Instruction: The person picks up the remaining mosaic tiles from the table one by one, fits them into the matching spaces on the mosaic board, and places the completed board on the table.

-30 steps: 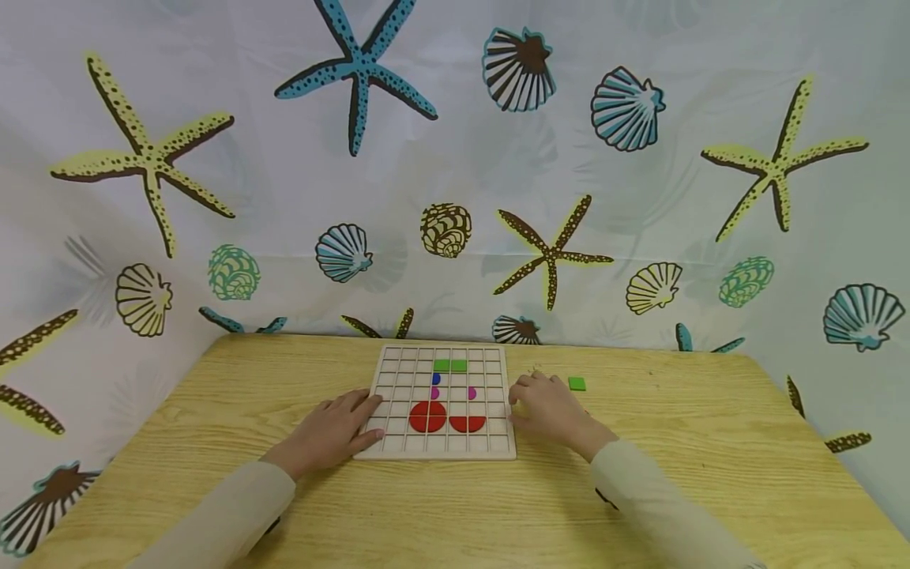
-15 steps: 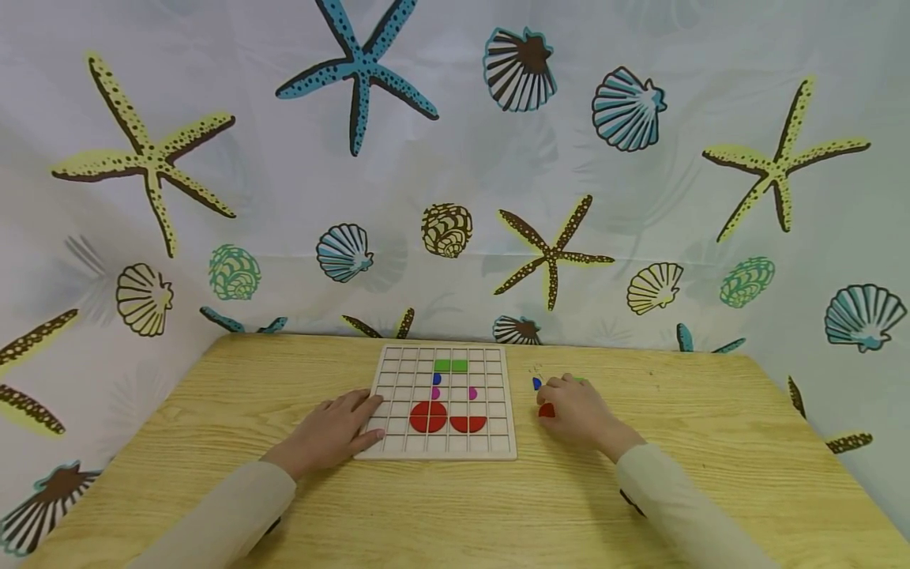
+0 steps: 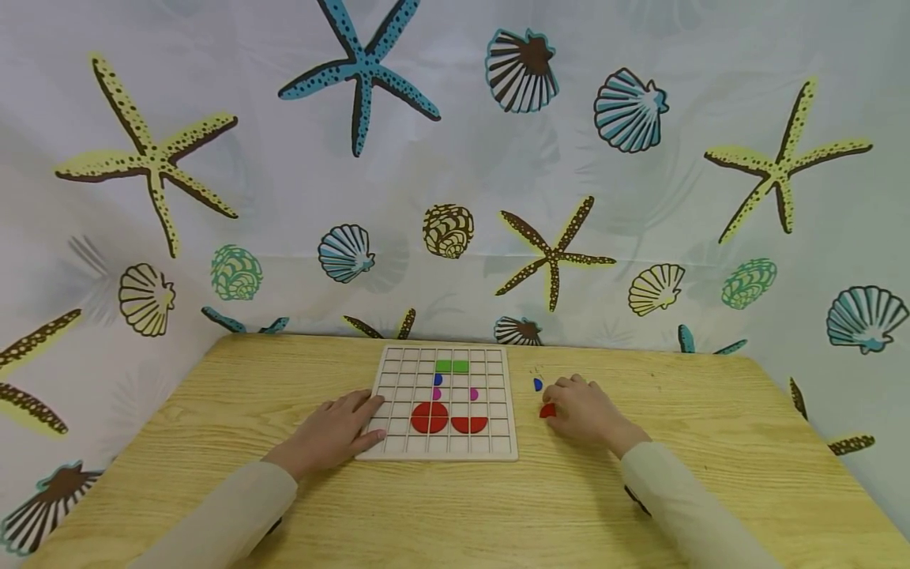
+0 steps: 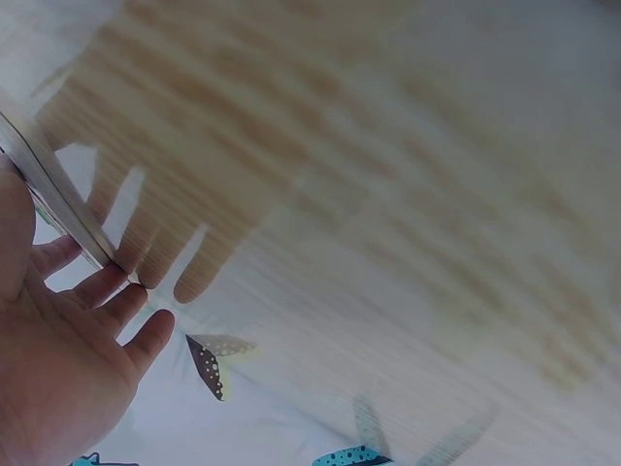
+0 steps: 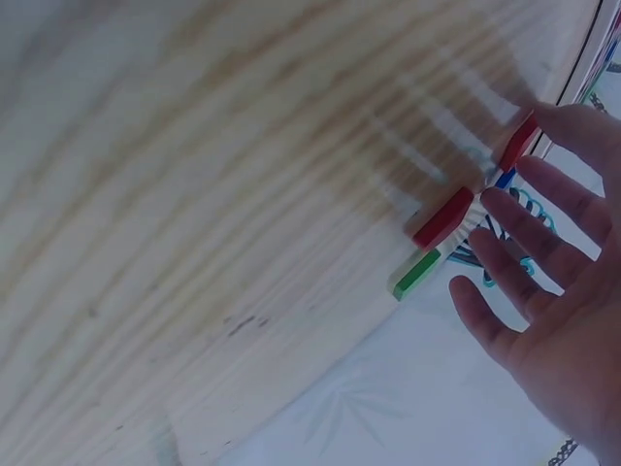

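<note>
A pale board (image 3: 490,446) with a square grid lies flat on the table, bearing a green strip (image 3: 452,366), a small blue piece (image 3: 438,380), two pink pieces (image 3: 474,393), a red disc (image 3: 430,417) and a red half-disc (image 3: 469,424). My left hand (image 3: 330,433) rests on the board's left edge, its fingers fairly straight. To the right of the board, my right hand (image 3: 586,411) pinches a red piece (image 5: 519,141) between thumb and forefinger at the tabletop. Another red piece (image 5: 443,218) and a green one (image 5: 417,275) lie near its other fingers, hidden in the head view.
A blue half-disc (image 3: 537,385) lies on the wooden table (image 3: 441,514) just beyond my right fingertips. Behind the table hangs a white cloth (image 3: 455,158) printed with starfish and shells; it also lines both sides.
My right hand has moved right, away from the board's edge, uncovering the blue half-disc and reaching the red piece. It now covers the green square. My left hand and the board stay put.
</note>
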`<state>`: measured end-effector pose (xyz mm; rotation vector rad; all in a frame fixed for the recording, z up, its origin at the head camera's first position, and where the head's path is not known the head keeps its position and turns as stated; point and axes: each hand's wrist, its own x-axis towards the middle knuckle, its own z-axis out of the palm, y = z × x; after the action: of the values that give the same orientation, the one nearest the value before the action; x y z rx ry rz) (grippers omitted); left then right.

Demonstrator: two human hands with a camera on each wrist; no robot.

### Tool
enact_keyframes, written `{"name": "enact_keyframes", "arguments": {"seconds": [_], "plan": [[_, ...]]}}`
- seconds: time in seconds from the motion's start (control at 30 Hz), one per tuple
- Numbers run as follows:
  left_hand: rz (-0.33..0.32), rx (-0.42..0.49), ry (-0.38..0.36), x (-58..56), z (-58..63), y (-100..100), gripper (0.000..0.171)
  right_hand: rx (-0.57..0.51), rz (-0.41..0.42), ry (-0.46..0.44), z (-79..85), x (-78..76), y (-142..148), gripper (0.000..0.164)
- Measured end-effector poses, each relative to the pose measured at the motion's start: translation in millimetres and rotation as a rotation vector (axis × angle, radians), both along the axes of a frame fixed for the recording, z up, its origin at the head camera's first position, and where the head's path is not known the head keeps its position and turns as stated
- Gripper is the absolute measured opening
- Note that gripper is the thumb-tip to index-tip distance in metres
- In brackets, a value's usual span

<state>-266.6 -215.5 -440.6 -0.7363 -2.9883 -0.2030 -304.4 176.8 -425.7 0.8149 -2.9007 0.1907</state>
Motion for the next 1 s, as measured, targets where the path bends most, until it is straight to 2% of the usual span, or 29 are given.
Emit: {"name": "enact_keyframes", "arguments": {"seconds": [0.27, 0.43, 0.8, 1.0], "plan": [[-0.003, 0.006, -0.001, 0.2, -0.3, -0.5, 0.06, -0.071, 0.047, -0.05, -0.1, -2.8, 6.4, 0.014], [-0.004, 0.006, -0.002, 0.4, -0.1, -0.2, 0.06, -0.086, 0.089, -0.03, 0.8, -1.8, 7.9, 0.014], [0.002, 0.012, -0.011, -1.8, -3.8, -0.6, 0.06, -0.077, 0.041, -0.09, -2.8, -9.4, 8.2, 0.01], [0.0, 0.006, -0.014, -3.3, -5.6, -1.3, 0.061, -0.084, 0.058, -0.072, -4.9, -11.7, 10.1, 0.011]]}}
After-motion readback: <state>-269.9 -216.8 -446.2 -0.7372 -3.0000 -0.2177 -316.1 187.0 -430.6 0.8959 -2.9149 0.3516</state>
